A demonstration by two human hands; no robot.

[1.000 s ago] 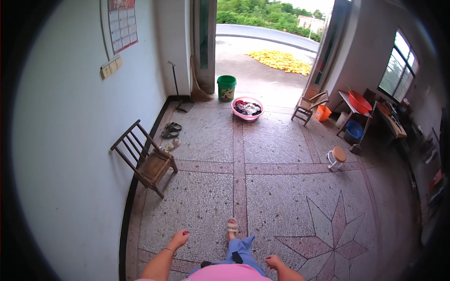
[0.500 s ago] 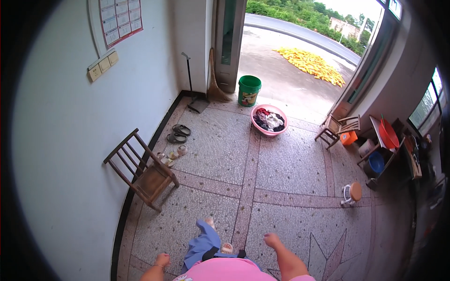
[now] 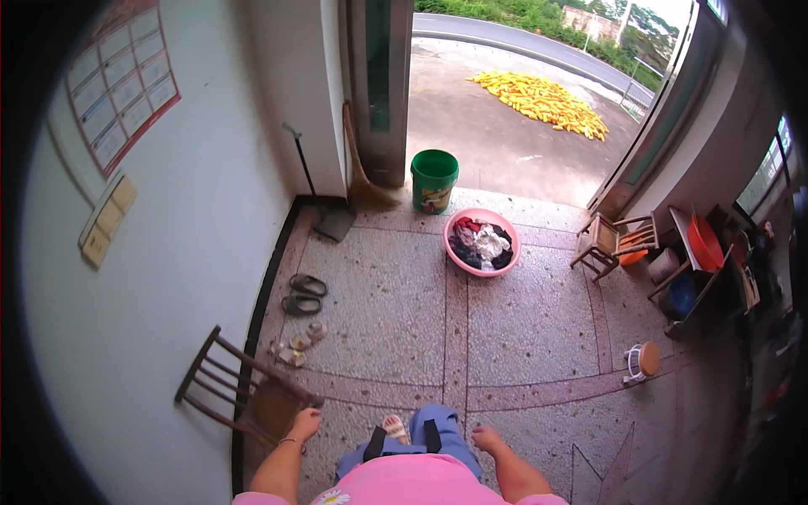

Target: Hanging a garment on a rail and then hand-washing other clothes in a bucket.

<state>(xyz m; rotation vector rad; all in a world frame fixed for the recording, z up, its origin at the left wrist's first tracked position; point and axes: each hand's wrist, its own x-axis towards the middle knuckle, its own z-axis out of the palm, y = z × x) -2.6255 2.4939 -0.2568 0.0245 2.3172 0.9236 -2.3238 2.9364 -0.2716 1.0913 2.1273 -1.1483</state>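
Note:
My left hand (image 3: 305, 423) hangs in front of the wooden chair (image 3: 273, 408) by the left wall, its fingers loosely curled in with nothing seen in them. A thin bracelet circles that wrist. To the right of my body, my right hand (image 3: 486, 438) hangs over the floor, curled into a loose fist, also without anything visible in it. Farther ahead, near the doorway, a pink basin (image 3: 450, 257) full of red, white and dark clothes rests on the floor. Just behind it stands a green bucket (image 3: 434, 173).
Dark slippers (image 3: 304, 295) and pale sandals (image 3: 299, 344) lie along the left wall. A dustpan (image 3: 336, 223) and broom (image 3: 360, 172) stand beside the doorframe. At right are a small wooden chair (image 3: 599, 242), a round stool (image 3: 647, 359) and a red basin (image 3: 705, 242). Yellow corn cobs (image 3: 543, 103) lie outside.
I have moved forward: the basin, bucket and left chair appear nearer. My left hand has swung up and forward to in front of the chair. The other leg is now ahead.

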